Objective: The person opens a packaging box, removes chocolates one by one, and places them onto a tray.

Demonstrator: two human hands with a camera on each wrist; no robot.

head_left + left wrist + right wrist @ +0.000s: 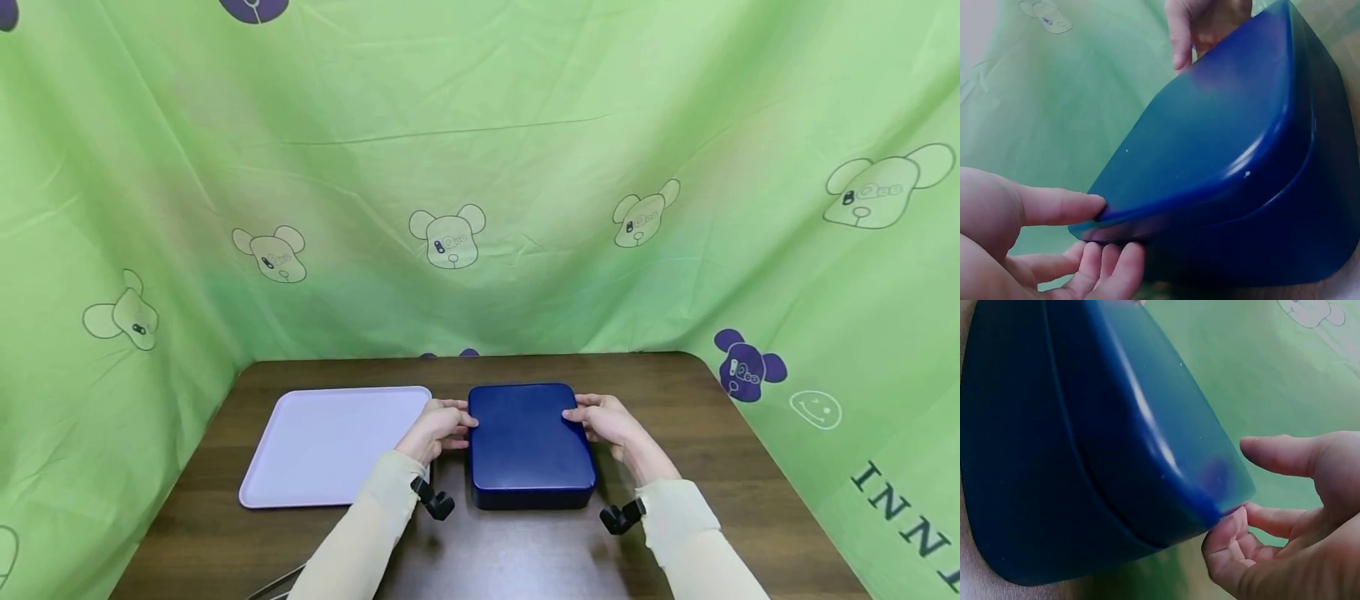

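Note:
A dark blue lidded box [531,437] with rounded corners stands closed on the table, and a seam runs round its side in both wrist views. At its left edge, my left hand [444,427] pinches the lid [1210,125], thumb on the top rim and fingers against the side below. On the opposite edge, my right hand [611,423] has bent fingers touching the side. Its thumb [1279,453] is raised just over the lid's edge, apart from the surface in the right wrist view.
A pale lilac tray [330,446] lies left of the box, partly behind my left forearm. A dark cable [277,583] shows at the front edge. Green printed cloth [450,308] hangs behind and beside the brown wooden table [720,500].

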